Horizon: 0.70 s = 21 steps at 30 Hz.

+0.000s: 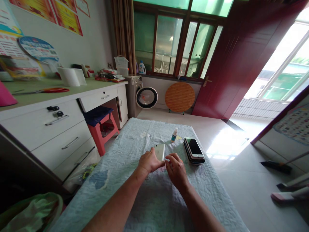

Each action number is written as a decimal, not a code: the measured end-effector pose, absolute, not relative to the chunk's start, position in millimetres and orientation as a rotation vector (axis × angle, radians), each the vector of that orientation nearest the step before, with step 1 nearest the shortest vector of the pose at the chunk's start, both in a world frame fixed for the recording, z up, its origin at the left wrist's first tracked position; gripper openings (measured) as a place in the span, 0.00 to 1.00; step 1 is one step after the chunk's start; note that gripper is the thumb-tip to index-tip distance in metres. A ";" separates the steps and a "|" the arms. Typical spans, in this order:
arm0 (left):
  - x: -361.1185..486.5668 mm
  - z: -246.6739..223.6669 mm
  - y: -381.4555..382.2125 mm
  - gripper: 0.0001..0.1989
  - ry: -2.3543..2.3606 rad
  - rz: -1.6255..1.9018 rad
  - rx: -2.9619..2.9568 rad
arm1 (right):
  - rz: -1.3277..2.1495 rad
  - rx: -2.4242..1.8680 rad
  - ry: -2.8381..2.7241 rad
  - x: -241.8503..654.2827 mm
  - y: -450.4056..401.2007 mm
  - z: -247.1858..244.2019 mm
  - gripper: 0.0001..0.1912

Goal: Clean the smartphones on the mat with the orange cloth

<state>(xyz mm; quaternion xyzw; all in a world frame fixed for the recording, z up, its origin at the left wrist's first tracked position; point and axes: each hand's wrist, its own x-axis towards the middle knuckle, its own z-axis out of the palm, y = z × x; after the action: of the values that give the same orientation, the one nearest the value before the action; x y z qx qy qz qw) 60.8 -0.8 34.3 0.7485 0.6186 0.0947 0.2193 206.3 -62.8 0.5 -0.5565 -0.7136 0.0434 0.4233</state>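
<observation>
A white phone [160,152] is held above the cloth-covered table [116,180], its pale back facing up. My left hand [149,161] grips it along its left side and lower edge. Close to the phone's lower right corner is my right hand [176,167], its fingers curled together; whatever they may hold is too small to make out. A small spray bottle [174,135] with a white cap and blue label stands upright beyond my hands. To the right lies a stack of phones [194,149], the top one white-framed with a dark screen.
A white desk [96,93] with drawers runs along the left, with a red stool [103,129] beside it. Behind the table are an open washing machine [135,96] and a round wooden board [180,97]. A bin [56,206] is at the lower left.
</observation>
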 end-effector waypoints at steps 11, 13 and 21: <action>40.8 30.7 1.1 0.35 1.128 0.508 1.256 | 0.849 -1.430 -1.377 198.4 -55.3 -6.3 0.23; 44.2 29.1 -6.5 0.40 0.966 0.605 1.100 | 1.060 -1.301 -1.277 199.3 -55.2 -4.2 0.26; 62.1 26.8 -25.1 0.34 0.632 0.818 1.332 | 1.359 -0.915 -0.911 210.0 -61.2 15.7 0.24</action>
<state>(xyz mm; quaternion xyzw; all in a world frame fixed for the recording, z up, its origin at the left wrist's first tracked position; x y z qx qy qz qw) 62.1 -25.1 26.8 0.5900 0.2801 0.3621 0.6651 210.0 -61.2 15.7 -0.3934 -0.3916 0.5842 0.5921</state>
